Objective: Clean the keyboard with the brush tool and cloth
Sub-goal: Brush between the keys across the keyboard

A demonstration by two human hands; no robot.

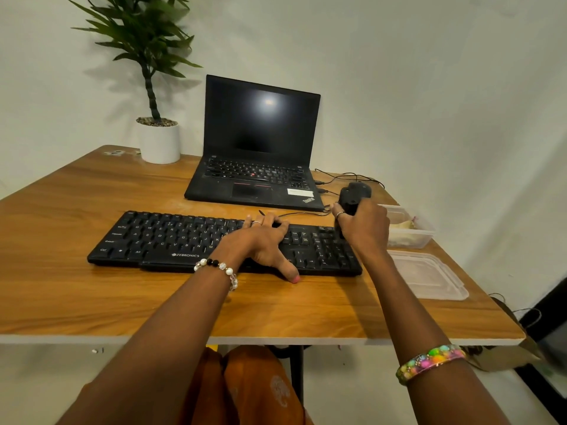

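Observation:
A black Zebronics keyboard lies across the middle of the wooden table. My left hand rests flat on its right-centre keys, fingers spread to the far edge and thumb on the near edge. My right hand is closed around a black brush tool, held upright over the number pad at the keyboard's right end. The tool's lower end is at the top of the number pad, and my fingers hide the bristles.
An open black laptop with a dark screen stands behind the keyboard, cables trailing to its right. A clear plastic container holding something pale yellow and its lid sit by the right edge. A potted plant occupies the far left corner.

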